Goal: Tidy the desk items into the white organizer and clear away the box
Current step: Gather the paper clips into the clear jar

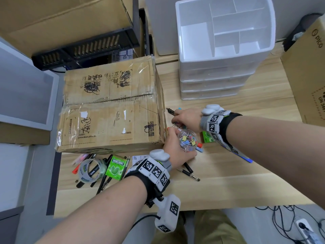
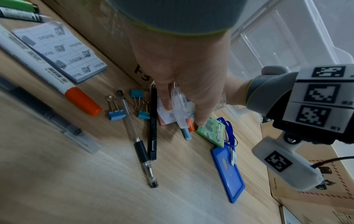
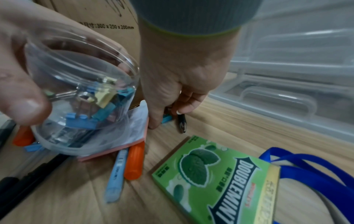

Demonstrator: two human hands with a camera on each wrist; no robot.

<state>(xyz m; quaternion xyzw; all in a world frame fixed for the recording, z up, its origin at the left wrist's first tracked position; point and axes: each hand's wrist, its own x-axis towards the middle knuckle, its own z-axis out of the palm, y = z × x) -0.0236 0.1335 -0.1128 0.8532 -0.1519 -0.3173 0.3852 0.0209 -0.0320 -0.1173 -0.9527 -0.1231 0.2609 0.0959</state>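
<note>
A taped cardboard box (image 1: 112, 106) stands on the desk's left half. The white organizer (image 1: 225, 50), with open top compartments and clear drawers, stands at the back right. My left hand (image 1: 181, 143) grips a clear round jar (image 1: 188, 140) holding several coloured binder clips, tilted just above the desk by the box's right front corner. In the right wrist view that jar (image 3: 80, 97) hangs over a pink sticky pad (image 3: 114, 150). My right hand (image 1: 177, 120) reaches down beside the box; its thumb and fingers pinch a blue binder clip (image 3: 167, 119) lying next to a black pen (image 3: 181, 123).
Loose on the wooden desk are pens (image 1: 189, 173), a tape roll (image 1: 92, 170), green Doublemint packs (image 1: 116, 167) (image 3: 214, 174), an orange marker (image 2: 83, 100), binder clips (image 2: 116, 112), a notes pad (image 2: 59, 50) and a blue badge holder (image 2: 228, 174). Another carton (image 1: 306, 76) stands right.
</note>
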